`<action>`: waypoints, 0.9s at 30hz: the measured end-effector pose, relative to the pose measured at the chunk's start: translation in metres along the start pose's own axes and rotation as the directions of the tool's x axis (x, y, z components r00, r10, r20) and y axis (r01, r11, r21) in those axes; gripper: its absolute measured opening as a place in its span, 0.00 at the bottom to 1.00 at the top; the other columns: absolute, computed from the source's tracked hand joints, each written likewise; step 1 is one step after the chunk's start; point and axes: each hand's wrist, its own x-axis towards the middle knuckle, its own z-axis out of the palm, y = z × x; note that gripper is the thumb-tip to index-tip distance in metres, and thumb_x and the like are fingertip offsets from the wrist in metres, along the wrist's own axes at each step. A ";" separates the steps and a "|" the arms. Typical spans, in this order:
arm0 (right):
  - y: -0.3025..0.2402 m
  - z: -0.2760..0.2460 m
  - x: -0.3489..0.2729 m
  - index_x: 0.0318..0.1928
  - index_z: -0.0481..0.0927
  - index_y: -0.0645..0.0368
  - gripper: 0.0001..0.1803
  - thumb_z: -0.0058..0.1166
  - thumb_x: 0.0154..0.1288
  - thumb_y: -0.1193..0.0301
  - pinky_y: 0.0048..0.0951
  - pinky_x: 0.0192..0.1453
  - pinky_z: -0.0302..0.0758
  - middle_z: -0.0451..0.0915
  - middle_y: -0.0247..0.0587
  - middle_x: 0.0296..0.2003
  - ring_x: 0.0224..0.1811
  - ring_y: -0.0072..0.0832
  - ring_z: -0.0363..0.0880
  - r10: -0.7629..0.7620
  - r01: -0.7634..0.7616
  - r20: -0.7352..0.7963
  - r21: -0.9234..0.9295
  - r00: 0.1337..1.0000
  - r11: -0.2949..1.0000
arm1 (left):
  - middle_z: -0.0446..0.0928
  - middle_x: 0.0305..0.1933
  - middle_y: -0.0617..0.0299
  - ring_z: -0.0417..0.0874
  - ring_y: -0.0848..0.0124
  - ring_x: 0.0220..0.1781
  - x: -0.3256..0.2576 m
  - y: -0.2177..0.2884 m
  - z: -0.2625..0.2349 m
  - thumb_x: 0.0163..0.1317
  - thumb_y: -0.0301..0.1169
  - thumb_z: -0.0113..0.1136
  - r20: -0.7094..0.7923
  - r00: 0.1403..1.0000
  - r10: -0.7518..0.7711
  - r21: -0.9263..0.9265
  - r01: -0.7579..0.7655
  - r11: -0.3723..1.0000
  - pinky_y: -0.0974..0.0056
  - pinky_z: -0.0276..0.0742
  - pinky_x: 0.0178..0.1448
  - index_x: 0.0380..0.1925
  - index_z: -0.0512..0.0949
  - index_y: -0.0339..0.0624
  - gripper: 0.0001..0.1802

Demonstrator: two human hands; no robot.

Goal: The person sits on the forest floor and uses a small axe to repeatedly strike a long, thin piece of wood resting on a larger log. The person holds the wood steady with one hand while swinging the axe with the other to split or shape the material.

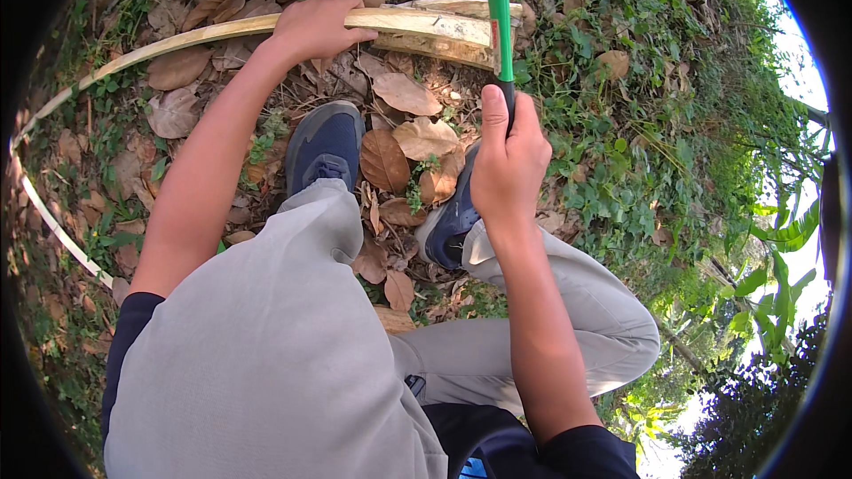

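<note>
the left hand (pixel 312 28) lay across a long pale wooden strip (pixel 204 33), its fingers bent over the far edge and the thumb on the near side, so the strip was pinched between them. the right hand (pixel 512 160) had its fingers wrapped tightly around the black grip of a hammer (pixel 500 27), thumb pressed along it. the hammer's green shaft stood in front of the strip's right end; whether it touched the wood, i could not tell. its metal head was partly cut off at the upper edge.

the strip lay just beyond the shoes and curved away to the left, above the ground. a rougher wooden piece (pixel 435 48) showed just under its right end. dry brown leaves (pixel 406 93) covered the ground around the left shoe (pixel 326 146) and right shoe (pixel 448 217), with green plants (pixel 621 124) spreading to the right.
</note>
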 end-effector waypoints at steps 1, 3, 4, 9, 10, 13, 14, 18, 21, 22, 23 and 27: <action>-0.001 -0.001 0.001 0.41 0.74 0.62 0.19 0.47 0.83 0.57 0.41 0.28 0.70 0.77 0.47 0.22 0.21 0.39 0.77 -0.060 0.063 -0.059 0.059 0.996 0.996 | 0.87 0.40 0.61 0.88 0.57 0.47 -0.001 0.001 -0.003 0.64 0.61 0.61 0.014 1.000 -0.003 -0.006 0.003 1.000 0.49 0.80 0.50 0.49 0.79 0.55 0.26; 0.005 0.002 0.003 0.42 0.74 0.62 0.19 0.46 0.83 0.57 0.41 0.28 0.69 0.77 0.46 0.21 0.21 0.38 0.76 -0.078 0.090 -0.095 0.120 0.992 0.989 | 0.87 0.41 0.59 0.88 0.57 0.48 -0.002 0.006 -0.007 0.63 0.64 0.60 0.050 0.998 -0.029 -0.011 0.029 1.000 0.50 0.80 0.51 0.49 0.79 0.54 0.29; 0.012 0.003 0.003 0.42 0.74 0.62 0.19 0.46 0.83 0.57 0.41 0.28 0.69 0.76 0.46 0.21 0.21 0.38 0.76 -0.084 0.101 -0.115 0.151 0.990 0.983 | 0.87 0.41 0.59 0.88 0.58 0.48 -0.002 0.010 -0.008 0.63 0.65 0.60 0.070 0.997 -0.040 -0.011 0.041 0.999 0.50 0.80 0.52 0.49 0.80 0.53 0.30; 0.056 0.029 0.002 0.44 0.75 0.59 0.27 0.42 0.81 0.45 0.58 0.39 0.71 0.83 0.61 0.30 0.36 0.64 0.81 0.169 -0.147 0.146 -0.154 0.975 0.977 | 0.87 0.47 0.58 0.87 0.55 0.53 0.001 0.010 -0.009 0.58 0.77 0.52 0.049 0.999 -0.022 -0.065 0.025 0.998 0.50 0.79 0.58 0.55 0.81 0.54 0.43; 0.050 0.028 0.003 0.44 0.76 0.60 0.27 0.42 0.81 0.45 0.58 0.39 0.71 0.83 0.61 0.30 0.36 0.63 0.81 0.168 -0.151 0.155 -0.116 0.973 0.982 | 0.87 0.48 0.58 0.87 0.55 0.53 0.001 0.008 -0.011 0.58 0.78 0.51 0.050 0.997 -0.051 -0.052 0.054 0.997 0.50 0.79 0.58 0.56 0.81 0.54 0.43; 0.033 0.013 0.002 0.41 0.77 0.62 0.28 0.44 0.81 0.47 0.54 0.37 0.71 0.81 0.58 0.26 0.32 0.59 0.81 0.183 -0.179 0.151 -0.046 0.971 0.983 | 0.87 0.48 0.58 0.87 0.56 0.54 0.001 0.014 -0.013 0.59 0.77 0.50 0.090 0.994 -0.058 -0.062 0.064 0.996 0.51 0.79 0.59 0.56 0.81 0.55 0.43; 0.028 0.011 0.001 0.41 0.77 0.62 0.27 0.44 0.81 0.48 0.53 0.36 0.71 0.80 0.57 0.25 0.31 0.58 0.81 0.141 -0.144 0.098 0.020 0.985 0.989 | 0.87 0.49 0.59 0.87 0.56 0.54 -0.001 0.015 -0.013 0.60 0.77 0.50 0.084 0.995 -0.049 -0.055 0.053 0.997 0.51 0.79 0.59 0.57 0.81 0.56 0.42; 0.013 0.008 -0.002 0.42 0.75 0.63 0.22 0.45 0.83 0.55 0.47 0.31 0.71 0.78 0.53 0.23 0.27 0.54 0.80 0.017 -0.009 -0.051 0.149 0.999 0.989 | 0.87 0.49 0.59 0.87 0.56 0.55 -0.002 0.011 -0.012 0.60 0.76 0.51 0.072 0.996 -0.049 -0.050 0.053 0.997 0.51 0.79 0.59 0.58 0.80 0.56 0.42; 0.028 0.017 0.000 0.45 0.74 0.63 0.21 0.43 0.83 0.54 0.51 0.33 0.72 0.80 0.56 0.25 0.29 0.57 0.81 0.051 -0.052 0.008 0.112 0.999 0.992 | 0.87 0.49 0.59 0.86 0.56 0.55 -0.001 0.015 -0.013 0.60 0.76 0.51 0.068 0.996 -0.050 -0.052 0.054 0.997 0.51 0.78 0.59 0.58 0.80 0.56 0.42; 0.040 0.027 0.000 0.45 0.75 0.63 0.22 0.43 0.83 0.54 0.52 0.34 0.72 0.81 0.57 0.26 0.30 0.58 0.81 0.075 -0.076 0.034 0.051 0.997 0.996 | 0.87 0.49 0.59 0.86 0.56 0.56 0.000 0.016 -0.013 0.60 0.76 0.51 0.068 0.996 -0.049 -0.046 0.052 0.998 0.51 0.78 0.59 0.59 0.80 0.56 0.42; 0.049 0.035 0.001 0.45 0.75 0.63 0.23 0.43 0.82 0.53 0.54 0.35 0.72 0.81 0.58 0.26 0.31 0.59 0.82 0.101 -0.100 0.055 -0.014 0.993 0.995 | 0.87 0.49 0.59 0.86 0.56 0.56 0.001 0.018 -0.014 0.60 0.76 0.51 0.068 0.997 -0.044 -0.042 0.047 0.998 0.51 0.78 0.60 0.59 0.80 0.56 0.43; 0.033 0.023 0.007 0.44 0.76 0.62 0.25 0.43 0.82 0.50 0.57 0.37 0.72 0.82 0.61 0.28 0.34 0.62 0.82 0.152 -0.147 0.094 -0.057 0.984 0.987 | 0.87 0.49 0.58 0.86 0.56 0.55 -0.002 0.013 -0.018 0.60 0.76 0.51 0.083 0.995 -0.055 -0.047 0.059 0.997 0.50 0.78 0.60 0.60 0.80 0.56 0.43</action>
